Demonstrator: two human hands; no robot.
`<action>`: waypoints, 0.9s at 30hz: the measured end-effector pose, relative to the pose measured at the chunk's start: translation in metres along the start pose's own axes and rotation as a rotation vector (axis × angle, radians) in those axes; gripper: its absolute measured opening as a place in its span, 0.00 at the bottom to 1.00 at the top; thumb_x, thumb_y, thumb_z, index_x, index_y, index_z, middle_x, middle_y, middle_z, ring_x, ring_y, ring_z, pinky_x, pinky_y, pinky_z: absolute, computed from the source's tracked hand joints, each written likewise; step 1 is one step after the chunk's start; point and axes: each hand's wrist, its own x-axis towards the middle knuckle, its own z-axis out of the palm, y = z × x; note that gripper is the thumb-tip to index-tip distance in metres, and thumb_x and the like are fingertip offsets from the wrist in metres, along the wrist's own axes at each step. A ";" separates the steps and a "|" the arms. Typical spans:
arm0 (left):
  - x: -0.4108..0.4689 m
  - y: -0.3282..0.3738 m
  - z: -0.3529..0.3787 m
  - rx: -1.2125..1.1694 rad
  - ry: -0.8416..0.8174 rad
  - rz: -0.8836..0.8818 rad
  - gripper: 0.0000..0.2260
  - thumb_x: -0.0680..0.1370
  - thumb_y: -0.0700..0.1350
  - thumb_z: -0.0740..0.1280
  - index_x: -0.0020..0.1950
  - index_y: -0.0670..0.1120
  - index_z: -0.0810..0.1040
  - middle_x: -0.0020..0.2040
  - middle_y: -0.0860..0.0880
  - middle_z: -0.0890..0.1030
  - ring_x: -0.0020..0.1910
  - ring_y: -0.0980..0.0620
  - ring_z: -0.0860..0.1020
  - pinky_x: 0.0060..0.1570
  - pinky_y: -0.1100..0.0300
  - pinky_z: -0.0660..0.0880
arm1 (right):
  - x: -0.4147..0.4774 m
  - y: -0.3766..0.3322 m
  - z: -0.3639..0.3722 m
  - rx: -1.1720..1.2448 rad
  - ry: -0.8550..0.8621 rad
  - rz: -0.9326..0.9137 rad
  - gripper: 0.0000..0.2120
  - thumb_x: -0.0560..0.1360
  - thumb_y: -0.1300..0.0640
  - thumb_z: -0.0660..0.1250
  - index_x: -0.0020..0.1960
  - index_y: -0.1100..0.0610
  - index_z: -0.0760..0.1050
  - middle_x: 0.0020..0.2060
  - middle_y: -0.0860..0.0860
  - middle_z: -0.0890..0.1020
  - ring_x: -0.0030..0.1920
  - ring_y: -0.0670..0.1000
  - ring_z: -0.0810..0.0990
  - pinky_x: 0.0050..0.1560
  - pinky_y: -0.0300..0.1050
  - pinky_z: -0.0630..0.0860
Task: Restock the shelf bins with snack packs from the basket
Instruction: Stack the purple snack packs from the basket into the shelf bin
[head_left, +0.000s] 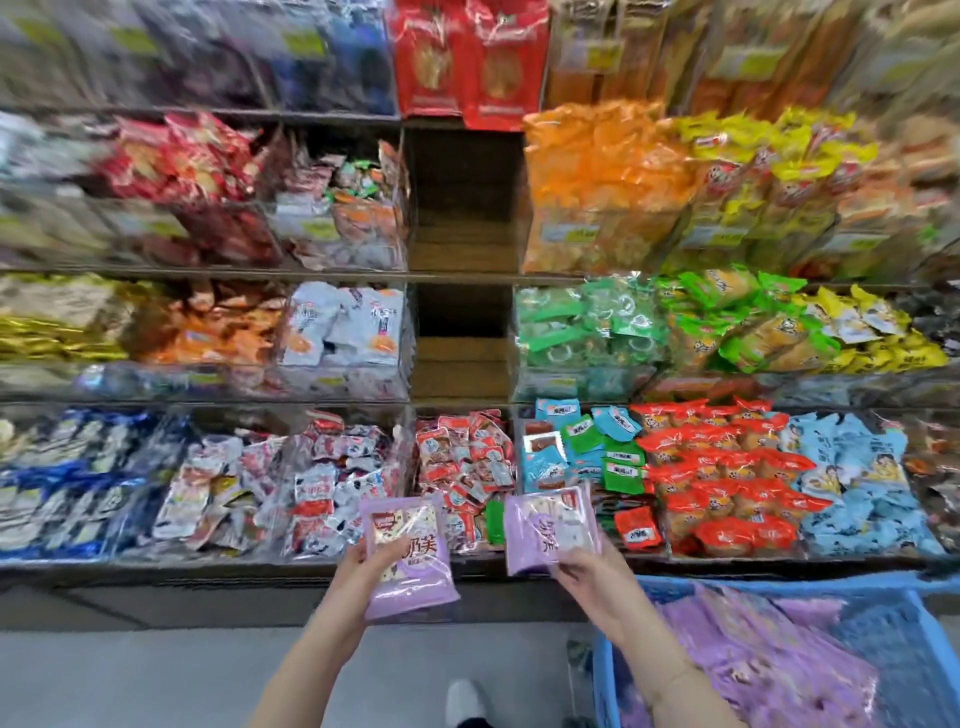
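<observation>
Left grip holds one purple pack, right grip a second pack.

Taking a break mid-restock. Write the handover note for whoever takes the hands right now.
Hands: left hand grips the left purple pack; right hand grips the right purple pack.
Stock: the blue basket, lower right, holds many spare purple packs.
Done: no purple pack shows in any shelf bin.
Left: place these two, probably in the upper empty bin or the lower empty bin, then clear the basket.
</observation>
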 end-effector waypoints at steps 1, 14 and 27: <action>0.008 0.009 -0.001 -0.001 0.002 0.014 0.43 0.61 0.57 0.77 0.72 0.46 0.65 0.68 0.48 0.69 0.67 0.46 0.69 0.64 0.46 0.68 | 0.009 -0.006 0.008 -0.010 0.011 -0.017 0.14 0.72 0.76 0.59 0.50 0.61 0.74 0.35 0.56 0.83 0.37 0.51 0.81 0.42 0.44 0.78; 0.132 0.156 0.009 0.023 0.020 0.221 0.64 0.43 0.68 0.77 0.76 0.47 0.61 0.77 0.47 0.60 0.74 0.45 0.60 0.70 0.39 0.60 | 0.147 -0.100 0.118 -0.024 -0.196 0.145 0.14 0.81 0.51 0.55 0.59 0.57 0.73 0.52 0.59 0.83 0.47 0.59 0.83 0.41 0.48 0.78; 0.216 0.235 -0.006 -0.079 0.060 0.251 0.46 0.64 0.59 0.72 0.77 0.49 0.57 0.79 0.52 0.48 0.77 0.49 0.51 0.71 0.43 0.56 | 0.268 -0.195 0.237 -0.193 -0.128 -0.265 0.09 0.76 0.70 0.59 0.51 0.65 0.76 0.48 0.61 0.80 0.44 0.55 0.80 0.41 0.45 0.77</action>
